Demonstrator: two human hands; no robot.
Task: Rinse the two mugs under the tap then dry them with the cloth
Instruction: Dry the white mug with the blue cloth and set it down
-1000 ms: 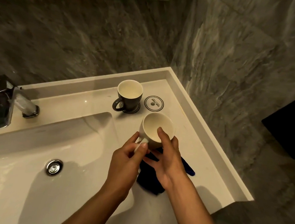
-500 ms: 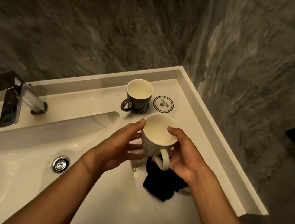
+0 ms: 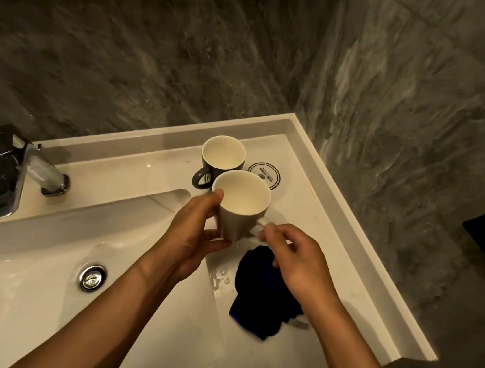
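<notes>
Far left: chrome tap [image 3: 13, 171] on the back ledge of the white sink [image 3: 26, 295], spout angled down toward the basin. No water visible from it. Round metal drain plug [image 3: 92, 277] sits in the basin floor, right of and below the tap.

Centre: left hand [image 3: 196, 233] wraps the body of the white mug [image 3: 242, 211]. Thumb lies at the rim on the mug's left side, fingers curl under and around the lower wall. Mug is held upright, off the counter, above the boundary between basin and counter, mouth facing up, inside pale and seemingly empty. Its handle points right.

Behind it: dark mug [image 3: 221, 158] with a pale interior stands upright on the counter [image 3: 321, 223] near the back corner, handle pointing left and toward the viewer. The white mug partly overlaps it in view; cannot tell whether the two touch. Just right of the dark mug lies a round coaster [image 3: 266, 173] with a printed mark, bare.

Right: right hand [image 3: 295, 262] pinches the white mug's handle between thumb and forefinger, remaining fingers loosely curled below. Under that hand and wrist lies the dark blue cloth [image 3: 259, 291], crumpled on the counter just beside the basin edge. A few water droplets [image 3: 220, 276] show on the counter left of the cloth.

Grey marbled wall [image 3: 157, 68] rises behind and to the right.
</notes>
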